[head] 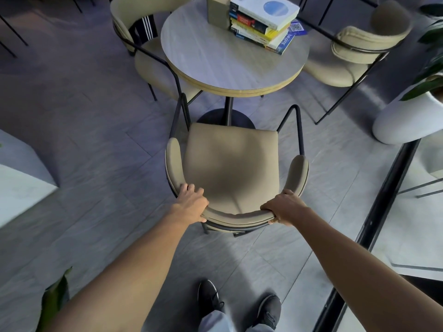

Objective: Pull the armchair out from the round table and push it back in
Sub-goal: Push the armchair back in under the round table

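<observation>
A beige armchair (230, 161) with a black metal frame stands on the floor in front of me, its seat fully clear of the round table (215, 65) and just short of the table's black base. My left hand (191, 203) grips the left part of the curved backrest. My right hand (284, 207) grips the right part of the same backrest. Both arms are stretched forward.
A stack of books (262, 22) lies on the table. Two more beige armchairs (148, 63) (354, 53) flank it. A white planter (407, 121) stands at the right, a white block (21, 178) at the left. My shoes (239, 305) are on the grey tiled floor.
</observation>
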A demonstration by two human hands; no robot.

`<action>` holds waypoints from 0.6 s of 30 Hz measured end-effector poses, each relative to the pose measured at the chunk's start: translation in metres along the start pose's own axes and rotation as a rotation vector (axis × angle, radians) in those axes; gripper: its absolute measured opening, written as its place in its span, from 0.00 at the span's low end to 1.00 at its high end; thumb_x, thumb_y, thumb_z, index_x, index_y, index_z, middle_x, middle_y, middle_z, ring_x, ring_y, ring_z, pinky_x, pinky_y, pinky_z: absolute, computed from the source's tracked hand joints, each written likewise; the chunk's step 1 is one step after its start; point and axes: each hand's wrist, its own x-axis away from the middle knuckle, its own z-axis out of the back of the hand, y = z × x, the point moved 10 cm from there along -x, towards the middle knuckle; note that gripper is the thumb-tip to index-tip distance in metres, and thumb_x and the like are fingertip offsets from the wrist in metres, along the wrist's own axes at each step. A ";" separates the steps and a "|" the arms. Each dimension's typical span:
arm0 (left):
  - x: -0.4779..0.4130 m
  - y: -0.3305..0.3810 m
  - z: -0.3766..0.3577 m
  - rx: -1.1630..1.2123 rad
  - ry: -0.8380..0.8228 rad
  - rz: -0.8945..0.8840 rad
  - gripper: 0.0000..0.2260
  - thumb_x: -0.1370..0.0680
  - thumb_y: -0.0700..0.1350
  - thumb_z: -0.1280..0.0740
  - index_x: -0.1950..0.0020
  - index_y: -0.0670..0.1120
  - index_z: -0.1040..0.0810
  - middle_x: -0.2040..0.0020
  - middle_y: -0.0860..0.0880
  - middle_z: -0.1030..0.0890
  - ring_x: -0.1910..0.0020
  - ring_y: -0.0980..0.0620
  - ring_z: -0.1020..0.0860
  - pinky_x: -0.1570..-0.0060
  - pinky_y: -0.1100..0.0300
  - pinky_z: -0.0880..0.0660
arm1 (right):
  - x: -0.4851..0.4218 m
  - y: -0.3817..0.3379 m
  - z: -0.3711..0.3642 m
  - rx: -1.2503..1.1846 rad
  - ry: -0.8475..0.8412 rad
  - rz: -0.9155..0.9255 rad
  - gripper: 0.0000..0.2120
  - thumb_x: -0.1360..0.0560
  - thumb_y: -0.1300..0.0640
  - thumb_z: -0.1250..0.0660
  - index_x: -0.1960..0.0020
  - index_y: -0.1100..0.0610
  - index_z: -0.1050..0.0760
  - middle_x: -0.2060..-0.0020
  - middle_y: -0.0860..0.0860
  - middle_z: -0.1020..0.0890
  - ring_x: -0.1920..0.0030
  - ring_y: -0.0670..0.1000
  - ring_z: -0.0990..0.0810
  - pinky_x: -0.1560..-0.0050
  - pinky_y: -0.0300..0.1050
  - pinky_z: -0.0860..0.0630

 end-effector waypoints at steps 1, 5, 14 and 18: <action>0.001 0.004 0.000 -0.001 -0.002 0.007 0.21 0.25 0.62 0.32 0.37 0.52 0.20 0.40 0.47 0.27 0.40 0.42 0.32 0.37 0.45 0.39 | 0.002 0.003 -0.002 0.004 -0.005 0.001 0.16 0.23 0.40 0.34 0.37 0.42 0.26 0.45 0.44 0.16 0.41 0.52 0.19 0.36 0.51 0.36; 0.003 0.018 -0.002 0.001 -0.007 0.018 0.21 0.25 0.63 0.32 0.37 0.52 0.20 0.40 0.47 0.27 0.40 0.41 0.32 0.37 0.44 0.39 | 0.008 0.009 -0.010 0.019 0.000 0.001 0.17 0.23 0.40 0.34 0.35 0.42 0.26 0.44 0.44 0.17 0.39 0.51 0.21 0.35 0.50 0.36; 0.002 0.019 -0.003 0.028 -0.004 0.025 0.22 0.26 0.64 0.32 0.36 0.54 0.20 0.41 0.48 0.26 0.40 0.43 0.31 0.37 0.47 0.40 | 0.010 0.011 -0.011 0.012 0.058 -0.023 0.14 0.24 0.41 0.33 0.40 0.43 0.24 0.47 0.44 0.16 0.42 0.52 0.20 0.37 0.50 0.36; 0.001 0.020 -0.004 0.052 -0.004 0.040 0.23 0.26 0.64 0.31 0.36 0.54 0.21 0.41 0.48 0.27 0.41 0.44 0.32 0.39 0.49 0.39 | 0.010 0.013 -0.013 0.014 0.057 -0.008 0.15 0.24 0.40 0.33 0.40 0.42 0.24 0.47 0.44 0.16 0.41 0.52 0.21 0.37 0.50 0.36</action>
